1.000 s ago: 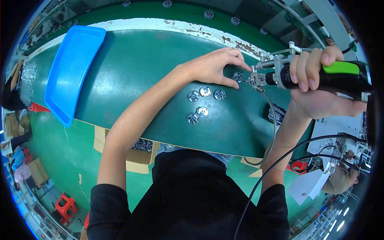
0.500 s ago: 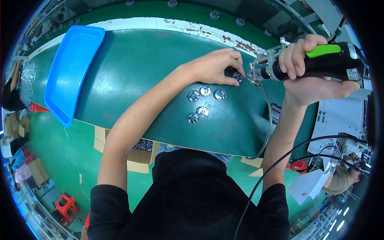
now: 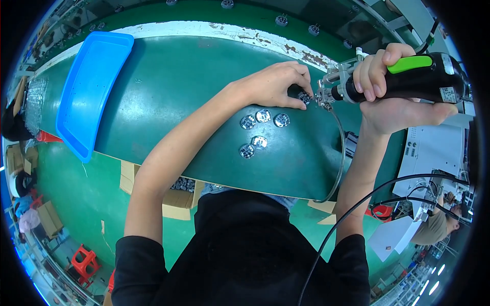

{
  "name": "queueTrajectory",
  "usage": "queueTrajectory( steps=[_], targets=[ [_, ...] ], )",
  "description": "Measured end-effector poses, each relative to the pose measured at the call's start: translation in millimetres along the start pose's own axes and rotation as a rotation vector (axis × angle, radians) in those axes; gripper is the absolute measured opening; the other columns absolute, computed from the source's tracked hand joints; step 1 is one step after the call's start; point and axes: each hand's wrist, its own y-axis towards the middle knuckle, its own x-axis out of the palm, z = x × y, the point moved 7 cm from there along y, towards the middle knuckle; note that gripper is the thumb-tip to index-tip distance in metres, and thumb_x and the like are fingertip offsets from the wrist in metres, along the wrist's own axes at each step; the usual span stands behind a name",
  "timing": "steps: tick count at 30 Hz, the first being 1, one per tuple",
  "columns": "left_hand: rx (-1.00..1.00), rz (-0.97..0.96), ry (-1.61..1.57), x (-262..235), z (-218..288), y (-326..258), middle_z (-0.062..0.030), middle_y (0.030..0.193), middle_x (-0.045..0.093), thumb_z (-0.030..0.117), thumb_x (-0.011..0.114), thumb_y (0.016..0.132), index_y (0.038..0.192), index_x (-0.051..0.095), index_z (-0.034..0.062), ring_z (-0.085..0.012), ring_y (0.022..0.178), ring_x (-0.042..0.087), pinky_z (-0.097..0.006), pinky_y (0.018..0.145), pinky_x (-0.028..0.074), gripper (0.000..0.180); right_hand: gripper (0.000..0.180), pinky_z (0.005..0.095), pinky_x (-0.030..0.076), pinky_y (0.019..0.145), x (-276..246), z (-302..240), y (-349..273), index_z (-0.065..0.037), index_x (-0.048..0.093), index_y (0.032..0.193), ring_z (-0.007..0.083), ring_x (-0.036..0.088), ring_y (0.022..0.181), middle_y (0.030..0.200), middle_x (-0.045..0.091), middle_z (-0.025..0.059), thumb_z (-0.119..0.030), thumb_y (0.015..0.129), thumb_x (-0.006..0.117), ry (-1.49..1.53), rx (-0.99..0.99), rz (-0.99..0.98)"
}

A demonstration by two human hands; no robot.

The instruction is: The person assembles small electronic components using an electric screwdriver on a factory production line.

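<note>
Between thumb and fingers, my left hand (image 3: pixel 286 84) pinches a small round electronic part (image 3: pixel 304 98) on its edge, its component side turned to the right. My right hand (image 3: pixel 383 84) is wrapped around a black electric screwdriver (image 3: pixel 416 81) with a green lever, held sideways. The metal head (image 3: pixel 325 94) at its front meets or nearly meets the part; the exact contact is too small to tell. A thin hose (image 3: pixel 342 148) curves down from that head. Several similar round parts (image 3: pixel 260 142) lie flat on the green tabletop (image 3: pixel 204 66), below my left hand.
A blue tray (image 3: pixel 92 92) stands at the table's left end. Black cables (image 3: pixel 377 191) cross near my right forearm. Cardboard boxes (image 3: pixel 178 204) sit below the near edge. Beyond the white ledge, a green conveyor (image 3: pixel 204 11) carries small devices. Another person (image 3: pixel 434 227) is at lower right.
The devices on the far conveyor have shifted slightly to the right. My hands, the part and the screwdriver stay nearly where they were.
</note>
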Motion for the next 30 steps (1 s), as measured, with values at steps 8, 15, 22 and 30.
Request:
queueTrajectory(
  steps=[8,15,22,30],
  targets=[
    [0.001,-0.002,0.009,1.5,1.4,4.6,-0.0085,0.109,0.065,0.022,0.084,0.079,0.103,0.075,0.001,-0.0293,0.112,0.061,-0.04,0.102,0.05,0.032,0.112,0.0247,0.034,0.042,-6.2,5.7,1.4,-0.004,0.055,0.095,0.0093,0.039,0.041,0.054,0.043,-0.0012,-0.108,0.068,0.028,0.039,0.015,0.023],
    [-0.053,-0.031,-0.001,-2.0,1.1,0.0,-0.0086,0.109,0.065,0.02,0.084,0.08,0.104,0.074,0.0018,-0.0292,0.112,0.06,-0.041,0.102,0.049,0.031,0.111,0.0266,0.034,0.043,-5.9,-0.2,-1.9,-0.003,0.055,0.097,0.0108,0.039,0.042,0.055,0.042,-0.0012,-0.107,0.069,0.031,-0.223,0.109,0.258],
    [-0.185,-0.218,0.031,-31.2,13.6,-24.9,-0.0072,0.109,0.065,0.019,0.086,0.08,0.118,0.073,0.0069,-0.0254,0.105,0.062,-0.037,0.097,0.051,0.042,0.095,0.0244,0.036,0.047,7.0,-75.8,-8.9,-0.004,0.055,0.106,0.0084,0.04,0.045,0.059,0.045,-0.0034,-0.094,0.08,0.042,0.048,-0.058,-0.213],
    [-0.562,0.329,0.363,-74.0,-68.7,52.9,-0.0103,0.101,0.072,0.038,0.083,0.081,0.11,0.076,0.0081,-0.026,0.1,0.068,-0.041,0.087,0.055,0.043,0.107,0.0265,0.034,0.043,-11.1,-59.0,-4.8,-0.003,0.055,0.1,0.0095,0.039,0.042,0.055,0.042,-0.0013,-0.104,0.073,0.031,-0.089,0.025,0.093]
  ],
)
